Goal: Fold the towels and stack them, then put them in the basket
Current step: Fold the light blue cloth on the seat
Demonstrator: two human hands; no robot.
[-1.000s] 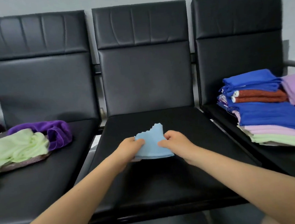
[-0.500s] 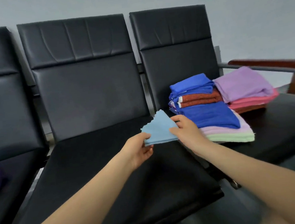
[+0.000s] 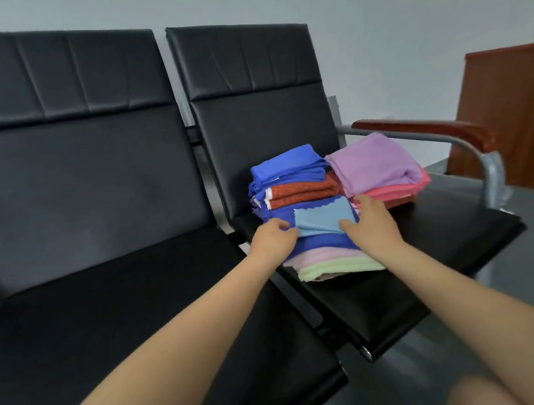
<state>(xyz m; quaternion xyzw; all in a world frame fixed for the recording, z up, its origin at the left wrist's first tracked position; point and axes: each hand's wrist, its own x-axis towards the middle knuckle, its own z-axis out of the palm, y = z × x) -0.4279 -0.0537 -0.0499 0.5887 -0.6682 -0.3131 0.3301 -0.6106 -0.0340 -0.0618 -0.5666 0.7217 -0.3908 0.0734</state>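
Black leatherette covers the empty seat on the left; on the right-hand seat the folded stack holds the light blue towel, lying on a royal blue towel. The left hand touches its left edge, fingers curled; whether it pinches I cannot tell. The right hand lies spread along the right edge, holding nothing. Thin, limp and light, the cloth would likely unfold if lifted by one corner; supporting both edges looks safest. A lilac towel tops the neighbouring pile.
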